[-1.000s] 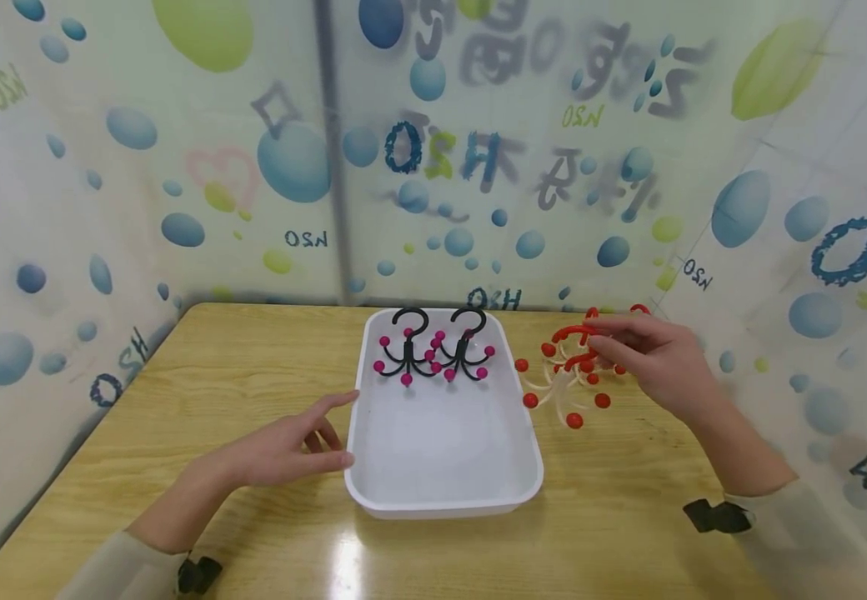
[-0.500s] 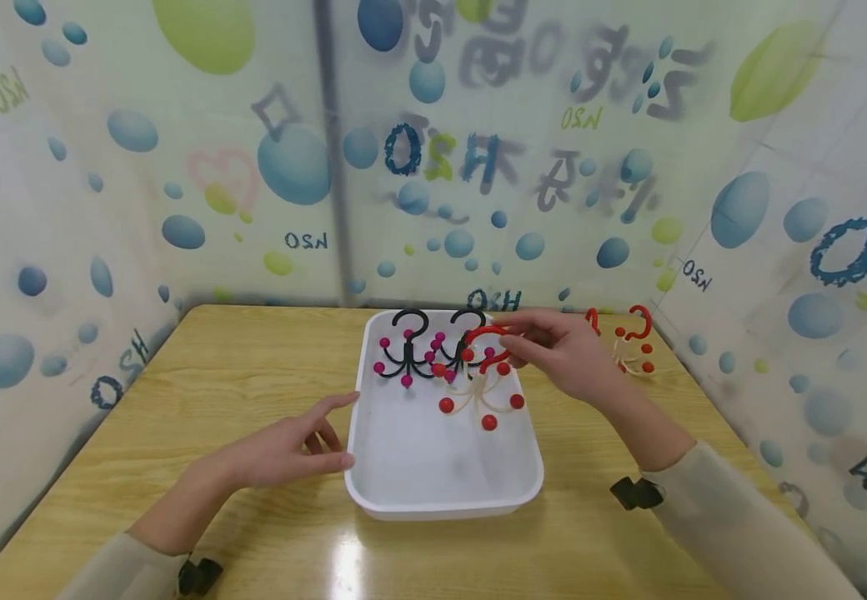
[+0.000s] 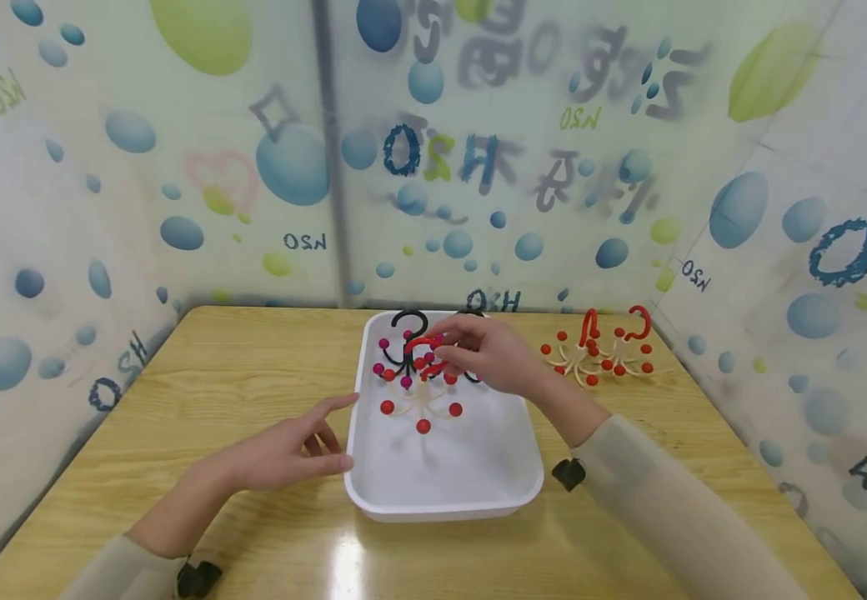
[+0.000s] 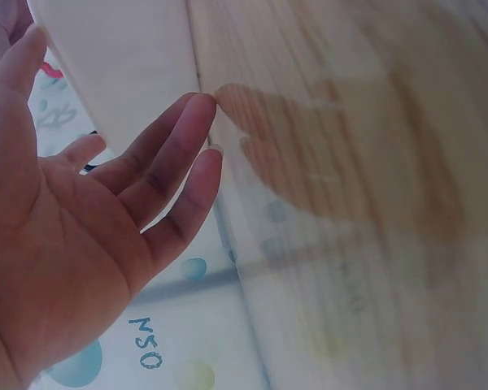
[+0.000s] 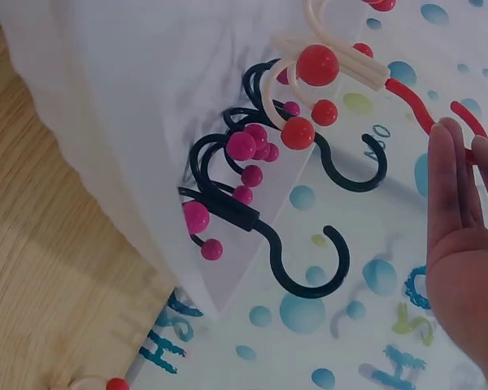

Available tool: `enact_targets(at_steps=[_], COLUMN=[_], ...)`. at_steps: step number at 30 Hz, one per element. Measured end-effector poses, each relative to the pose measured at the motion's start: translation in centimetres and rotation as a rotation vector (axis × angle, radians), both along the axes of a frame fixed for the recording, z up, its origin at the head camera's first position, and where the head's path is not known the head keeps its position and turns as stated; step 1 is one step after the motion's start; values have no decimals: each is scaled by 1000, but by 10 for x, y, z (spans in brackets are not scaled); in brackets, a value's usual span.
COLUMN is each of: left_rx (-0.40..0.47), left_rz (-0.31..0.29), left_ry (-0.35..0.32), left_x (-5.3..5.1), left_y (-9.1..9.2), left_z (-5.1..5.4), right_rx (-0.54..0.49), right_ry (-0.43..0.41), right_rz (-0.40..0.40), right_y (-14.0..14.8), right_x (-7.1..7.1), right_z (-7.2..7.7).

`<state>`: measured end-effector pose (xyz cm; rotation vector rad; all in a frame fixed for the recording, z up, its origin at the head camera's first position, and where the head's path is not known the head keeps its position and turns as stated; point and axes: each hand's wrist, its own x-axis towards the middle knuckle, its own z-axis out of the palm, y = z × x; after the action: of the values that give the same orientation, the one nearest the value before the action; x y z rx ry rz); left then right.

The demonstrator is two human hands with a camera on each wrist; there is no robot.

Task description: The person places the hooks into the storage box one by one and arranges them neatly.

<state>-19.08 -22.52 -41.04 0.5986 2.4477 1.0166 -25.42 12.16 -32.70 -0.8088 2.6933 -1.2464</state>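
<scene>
Table (image 3: 253, 358), lower frame. White tray (image 3: 448, 492), centre. Left hand (image 3: 283, 454): fingers loosely extended at tray's left rim, nothing held. Right hand (image 3: 489, 354) pinches red hook (image 3: 423, 393) over tray. Black hooks (image 5: 232, 211) in tray; spare hooks (image 3: 579, 358) on table, right. Judged step: placing; next calls for lowering, then release.

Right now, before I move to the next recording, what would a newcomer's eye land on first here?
Probably the red-hooked, cream-armed hanger with red ball tips, pinched in the right hand above the white rectangular tray. Next, the two black hangers with magenta ball tips at the tray's far end, then two other red-hooked, cream-armed hangers on the wooden table, right of the tray.
</scene>
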Motion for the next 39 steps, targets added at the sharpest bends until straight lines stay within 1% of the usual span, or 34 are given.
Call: enact_targets(at_steps=[9, 14, 18, 26, 39], left_rx=[2, 7, 0, 1, 0], left_rz=[1, -2, 1, -1, 4], left_ry=[-8, -1, -3, -11, -12], left_x=[-1, 0, 0, 0, -1], left_y=[1, 1, 1, 0, 0], left_z=[0, 1, 0, 0, -2], right_rx=[65, 138, 169, 195, 185], right_ry=[-90, -101, -109, -126, -150], right_rz=[34, 46, 42, 19, 12], right_y=[-15, -18, -19, -20, -19], right_x=[-13, -19, -23, -28, -27], right_z=[-7, -11, -13, -14, -13])
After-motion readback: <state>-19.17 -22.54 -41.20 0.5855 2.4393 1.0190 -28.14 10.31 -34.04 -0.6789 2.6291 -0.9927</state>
